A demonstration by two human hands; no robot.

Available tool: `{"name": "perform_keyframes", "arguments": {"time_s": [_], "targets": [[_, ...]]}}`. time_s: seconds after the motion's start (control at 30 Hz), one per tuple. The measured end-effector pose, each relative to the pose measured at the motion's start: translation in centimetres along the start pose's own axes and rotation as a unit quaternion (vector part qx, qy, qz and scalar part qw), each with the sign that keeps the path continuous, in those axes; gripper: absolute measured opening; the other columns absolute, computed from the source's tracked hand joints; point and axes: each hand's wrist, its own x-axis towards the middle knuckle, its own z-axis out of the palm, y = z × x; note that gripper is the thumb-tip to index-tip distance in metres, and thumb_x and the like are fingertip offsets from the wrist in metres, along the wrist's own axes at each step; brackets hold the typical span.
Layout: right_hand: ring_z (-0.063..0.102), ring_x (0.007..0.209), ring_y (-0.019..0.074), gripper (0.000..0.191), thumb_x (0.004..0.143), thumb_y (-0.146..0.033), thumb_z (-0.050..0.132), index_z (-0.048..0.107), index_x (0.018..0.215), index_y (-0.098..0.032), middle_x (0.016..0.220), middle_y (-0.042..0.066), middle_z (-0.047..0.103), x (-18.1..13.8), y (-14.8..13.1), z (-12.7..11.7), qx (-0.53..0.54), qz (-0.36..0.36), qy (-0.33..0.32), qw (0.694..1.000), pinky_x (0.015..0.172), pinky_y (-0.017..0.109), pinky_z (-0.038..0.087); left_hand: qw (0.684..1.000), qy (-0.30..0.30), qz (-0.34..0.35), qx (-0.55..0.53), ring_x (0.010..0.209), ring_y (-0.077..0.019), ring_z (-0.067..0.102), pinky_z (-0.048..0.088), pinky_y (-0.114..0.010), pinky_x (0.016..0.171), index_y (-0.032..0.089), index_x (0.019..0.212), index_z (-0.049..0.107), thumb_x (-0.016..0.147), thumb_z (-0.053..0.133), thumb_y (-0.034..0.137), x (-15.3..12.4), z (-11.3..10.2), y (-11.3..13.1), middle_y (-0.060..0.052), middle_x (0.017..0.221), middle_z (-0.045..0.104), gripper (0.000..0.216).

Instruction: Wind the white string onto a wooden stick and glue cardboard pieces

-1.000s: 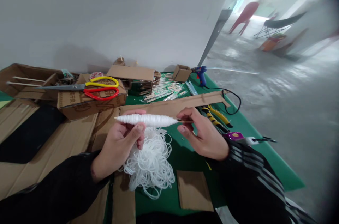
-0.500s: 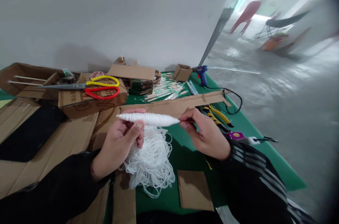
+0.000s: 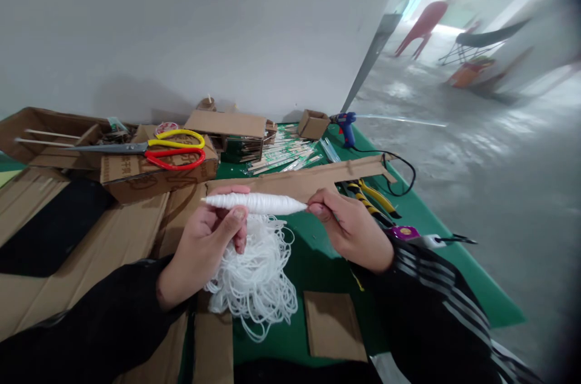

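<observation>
Scissors [image 3: 134, 148] resting at ten o'clock from white-wound spindle [image 3: 258, 203], apparently out of way. Left hand [image 3: 202, 242] gripping spindle's body, likely for support; we're holding it level above worktop [image 3: 318, 266]. Loose cord [image 3: 256, 281] lying heaped at six o'clock. Right hand [image 3: 356, 228] pinching three-o'clock end, probably steadying.

The white-wound spindle [image 3: 267, 204], fat in the middle and tapering to both ends, its winding finely ridged, is held crosswise just off the view's centre toward seven o'clock, pale tip pointing to nine, other end to three.
</observation>
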Motion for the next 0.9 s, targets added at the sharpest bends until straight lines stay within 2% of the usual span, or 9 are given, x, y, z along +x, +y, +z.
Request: {"name": "perform_keyframes", "arguments": {"time_s": [0.07,0.27,0.37,0.43,0.57,0.73,0.83,0.9], "targets": [[0.057,0.069,0.0163,0.011,0.096,-0.028,0.044,0.051,0.097,-0.019,0.082,0.004,0.060,0.0,0.0,0.1,0.004,0.012,-0.010,1.000,0.063,0.028,0.043,1.000,0.001,0.001,0.007,0.046,-0.0078,0.048,0.041,-0.018,0.047,0.018,0.119,0.055,0.090,0.057,0.033,0.0,0.0,0.1,0.007,0.053,0.053,0.033],[0.059,0.085,0.0213,0.038,0.087,-0.039,0.059,0.045,0.116,-0.018,0.102,0.010,0.058,0.1,-0.6,0.6,-0.006,-0.013,0.022,1.000,0.077,0.037,0.048,1.000,-0.001,-0.022,0.011,0.049,-0.0087,0.052,0.045,-0.019,0.049,0.018,0.121,0.054,0.088,0.060,0.034,-0.2,0.3,-0.1,0.006,0.057,0.056,0.037],[0.060,0.093,0.0248,0.062,0.081,-0.049,0.066,0.039,0.128,-0.019,0.113,0.013,0.058,0.0,-1.6,1.4,0.014,-0.030,0.012,0.999,0.085,0.042,0.047,0.997,-0.036,-0.063,0.006,0.052,-0.0101,0.055,0.047,-0.021,0.052,0.017,0.120,0.053,0.087,0.061,0.036,-0.6,0.7,-0.5,0.004,0.060,0.059,0.039],[0.061,0.094,0.0249,0.067,0.079,-0.052,0.067,0.038,0.130,-0.021,0.115,0.012,0.059,-0.2,-2.4,2.1,0.043,-0.034,-0.008,0.998,0.084,0.041,0.049,0.993,-0.077,-0.090,-0.006,0.055,-0.0104,0.056,0.048,-0.022,0.055,0.018,0.119,0.055,0.088,0.061,0.036,-0.9,1.0,-0.7,0.003,0.064,0.059,0.036],[0.062,0.097,0.0226,0.057,0.084,-0.043,0.066,0.040,0.130,-0.022,0.115,0.011,0.062,-0.7,-3.4,3.0,0.132,-0.006,-0.014,0.991,0.084,0.036,0.050,0.986,-0.126,-0.101,-0.041,0.062,-0.0103,0.056,0.048,-0.023,0.062,0.019,0.114,0.056,0.092,0.055,0.035,-1.2,1.3,-0.9,0.002,0.071,0.057,0.028],[0.060,0.095,0.0203,0.034,0.091,-0.028,0.056,0.051,0.123,-0.019,0.106,0.010,0.060,-0.6,-3.5,2.4,0.213,0.021,-0.013,0.977,0.081,0.033,0.049,0.984,-0.153,-0.078,-0.051,0.082,-0.0145,0.060,0.048,-0.029,0.077,0.025,0.121,0.042,0.094,0.050,0.027,-1.3,1.1,-0.6,-0.002,0.092,0.058,0.029],[0.058,0.074,0.0141,0.022,0.092,-0.031,0.053,0.056,0.109,-0.018,0.089,0.005,0.058,-0.5,-3.5,2.1,0.305,0.064,-0.028,0.950,0.065,0.027,0.049,0.977,-0.200,-0.057,0.041,0.099,-0.0181,0.057,0.045,-0.032,0.088,0.025,0.113,0.043,0.093,0.051,0.021,-1.5,0.6,-0.6,-0.005,0.104,0.057,0.022],[0.049,0.054,0.0080,0.021,0.092,-0.036,0.054,0.055,0.101,-0.018,0.077,0.000,0.054,-0.5,-3.5,2.3,0.395,0.124,-0.047,0.909,0.047,0.021,0.043,0.967,-0.215,-0.041,0.134,0.101,-0.0185,0.056,0.044,-0.032,0.089,0.024,0.108,0.046,0.090,0.053,0.017,-1.6,0.3,-0.8,-0.004,0.106,0.057,0.020]]}}
